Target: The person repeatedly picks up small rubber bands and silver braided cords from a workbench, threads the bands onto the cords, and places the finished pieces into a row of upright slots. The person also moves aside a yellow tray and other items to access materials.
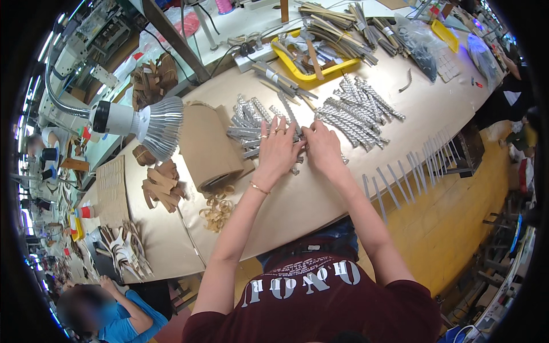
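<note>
My left hand [278, 150] lies with its fingers stretched out over a pile of silver-grey strips [243, 132], its thumb reaching toward my right hand. Close beside it, my right hand [323, 147] is closed, thumb and fingertips pinched together; what they hold is hidden. A grey strip [287, 107] runs up and away from between the hands. Braided silver straps [357, 114] lie in a loose heap just beyond and to the right of my right hand.
A brown paper roll [207, 148] lies left, near tan strips [163, 186] and pale curled trimmings [217, 212]. Behind are a yellow tray [297, 72] and strip bundles. A lamp [157, 127] overhangs the left side. Grey strips [394, 184] hang along the right edge. A person in blue [134, 314] sits lower left.
</note>
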Action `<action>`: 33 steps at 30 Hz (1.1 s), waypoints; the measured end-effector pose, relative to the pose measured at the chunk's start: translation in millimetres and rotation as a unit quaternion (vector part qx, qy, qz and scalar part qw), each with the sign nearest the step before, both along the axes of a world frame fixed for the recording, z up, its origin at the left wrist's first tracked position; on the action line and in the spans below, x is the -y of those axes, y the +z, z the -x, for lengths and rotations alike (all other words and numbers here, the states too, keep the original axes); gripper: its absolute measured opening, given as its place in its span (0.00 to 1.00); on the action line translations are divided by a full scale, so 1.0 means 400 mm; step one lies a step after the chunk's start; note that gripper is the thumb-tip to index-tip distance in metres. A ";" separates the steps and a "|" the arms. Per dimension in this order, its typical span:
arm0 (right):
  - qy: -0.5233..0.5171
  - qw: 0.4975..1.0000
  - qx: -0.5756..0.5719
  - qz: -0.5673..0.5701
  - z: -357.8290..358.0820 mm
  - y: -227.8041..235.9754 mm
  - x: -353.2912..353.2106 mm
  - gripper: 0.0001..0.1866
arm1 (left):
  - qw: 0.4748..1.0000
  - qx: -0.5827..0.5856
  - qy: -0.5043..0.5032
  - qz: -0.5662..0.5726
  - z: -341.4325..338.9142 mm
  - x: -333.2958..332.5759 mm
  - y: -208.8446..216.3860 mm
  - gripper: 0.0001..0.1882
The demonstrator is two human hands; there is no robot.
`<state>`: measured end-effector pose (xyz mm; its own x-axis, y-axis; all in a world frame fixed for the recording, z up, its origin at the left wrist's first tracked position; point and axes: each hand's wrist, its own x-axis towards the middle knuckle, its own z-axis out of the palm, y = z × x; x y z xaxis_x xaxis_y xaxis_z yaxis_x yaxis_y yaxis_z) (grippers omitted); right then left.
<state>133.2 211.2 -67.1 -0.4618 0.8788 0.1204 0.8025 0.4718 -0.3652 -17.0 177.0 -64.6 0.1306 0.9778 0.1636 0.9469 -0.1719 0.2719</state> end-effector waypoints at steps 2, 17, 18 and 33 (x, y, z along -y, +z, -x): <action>-0.017 0.999 -0.028 -0.014 -0.001 -0.002 0.011 0.16 | 0.999 -0.023 0.006 0.024 0.010 0.013 -0.008 0.29; -0.159 0.974 -0.162 0.031 0.026 0.022 0.001 0.12 | 0.982 0.172 0.061 -0.053 -0.074 0.334 0.050 0.21; -0.137 0.957 -0.240 0.088 0.008 0.033 0.005 0.12 | 0.980 0.184 0.055 -0.053 -0.079 0.357 0.052 0.21; -0.102 0.933 -0.158 0.308 -0.163 0.045 0.267 0.08 | 0.985 0.115 0.036 0.125 -0.167 0.469 -0.045 0.44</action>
